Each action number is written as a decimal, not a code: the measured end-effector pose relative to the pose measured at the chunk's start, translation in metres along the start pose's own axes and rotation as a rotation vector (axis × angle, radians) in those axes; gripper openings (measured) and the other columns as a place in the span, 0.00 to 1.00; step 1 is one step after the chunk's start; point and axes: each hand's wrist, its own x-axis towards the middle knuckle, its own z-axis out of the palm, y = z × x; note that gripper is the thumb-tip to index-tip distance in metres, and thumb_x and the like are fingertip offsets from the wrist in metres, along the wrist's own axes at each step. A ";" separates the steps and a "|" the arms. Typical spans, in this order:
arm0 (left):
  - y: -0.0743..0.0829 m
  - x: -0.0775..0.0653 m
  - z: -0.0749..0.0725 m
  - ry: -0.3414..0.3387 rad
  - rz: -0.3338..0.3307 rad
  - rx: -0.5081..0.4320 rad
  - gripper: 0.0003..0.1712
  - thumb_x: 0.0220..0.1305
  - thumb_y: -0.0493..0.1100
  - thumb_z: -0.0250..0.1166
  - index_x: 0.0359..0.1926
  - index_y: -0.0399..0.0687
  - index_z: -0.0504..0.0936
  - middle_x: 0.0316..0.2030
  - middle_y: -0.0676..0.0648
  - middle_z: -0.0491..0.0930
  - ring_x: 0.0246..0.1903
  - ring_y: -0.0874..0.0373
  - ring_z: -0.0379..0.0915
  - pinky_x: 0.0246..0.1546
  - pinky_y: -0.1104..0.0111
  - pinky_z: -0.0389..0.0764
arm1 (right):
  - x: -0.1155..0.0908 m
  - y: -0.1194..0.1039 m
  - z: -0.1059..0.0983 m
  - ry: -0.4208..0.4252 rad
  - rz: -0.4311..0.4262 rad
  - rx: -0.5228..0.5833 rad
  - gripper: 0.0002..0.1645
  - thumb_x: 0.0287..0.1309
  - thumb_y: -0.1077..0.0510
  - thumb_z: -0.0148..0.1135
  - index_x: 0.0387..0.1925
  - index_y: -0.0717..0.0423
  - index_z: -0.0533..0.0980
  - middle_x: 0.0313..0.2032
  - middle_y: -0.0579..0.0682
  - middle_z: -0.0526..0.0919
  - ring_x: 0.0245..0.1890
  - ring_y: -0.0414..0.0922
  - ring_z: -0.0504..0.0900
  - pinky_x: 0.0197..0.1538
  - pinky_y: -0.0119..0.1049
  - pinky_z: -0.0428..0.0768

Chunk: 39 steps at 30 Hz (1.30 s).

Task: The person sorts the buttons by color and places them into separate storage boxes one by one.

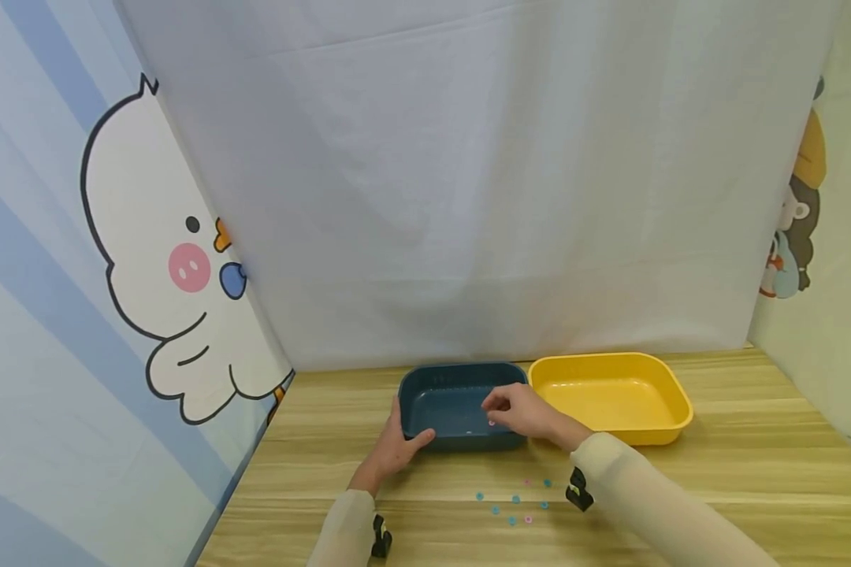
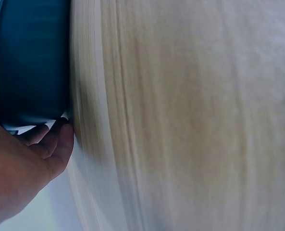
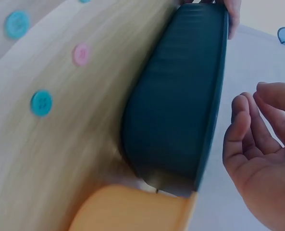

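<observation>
A dark teal plastic basin (image 1: 461, 445) stands on the table, and my left hand (image 1: 395, 449) grips its left end. The thumb lies at the front wall; in the left wrist view the fingers of the left hand (image 2: 22, 163) curl around the basin's end (image 2: 31, 62). My right hand (image 1: 521, 409) hovers over the basin's right part, fingers bent. A small pink button (image 1: 492, 423) shows just below those fingertips; whether it is in the air or on the basin floor I cannot tell. In the right wrist view, the right hand (image 3: 262, 144) shows nothing between thumb and fingers.
Right beside the teal basin stands a yellow basin (image 1: 681, 417), their ends close together. Several blue buttons (image 1: 515, 499) and pink buttons (image 1: 528, 520) lie scattered on the wood-grain table (image 1: 284, 472) in front. A white cloth (image 1: 425, 197) hangs behind the basins.
</observation>
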 end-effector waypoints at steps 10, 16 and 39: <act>-0.001 0.002 0.001 0.004 0.005 -0.011 0.59 0.62 0.56 0.63 0.73 0.38 0.31 0.71 0.31 0.38 0.69 0.35 0.40 0.63 0.43 0.50 | -0.031 -0.001 -0.016 -0.052 -0.102 -0.074 0.04 0.60 0.62 0.61 0.36 0.55 0.80 0.31 0.41 0.81 0.28 0.37 0.76 0.34 0.31 0.77; -0.004 0.002 0.000 0.002 0.016 -0.013 0.59 0.63 0.56 0.63 0.73 0.37 0.31 0.71 0.31 0.37 0.69 0.35 0.39 0.63 0.43 0.50 | -0.049 0.004 -0.014 -0.111 -0.130 -0.097 0.04 0.58 0.64 0.62 0.36 0.59 0.81 0.30 0.39 0.80 0.29 0.35 0.75 0.36 0.31 0.78; -0.002 0.000 0.001 0.017 0.058 -0.027 0.60 0.62 0.58 0.62 0.72 0.35 0.31 0.70 0.28 0.39 0.68 0.33 0.40 0.62 0.41 0.49 | -0.084 0.026 0.016 -0.307 -0.293 -0.317 0.11 0.47 0.49 0.72 0.34 0.48 0.84 0.33 0.34 0.73 0.33 0.32 0.69 0.39 0.28 0.70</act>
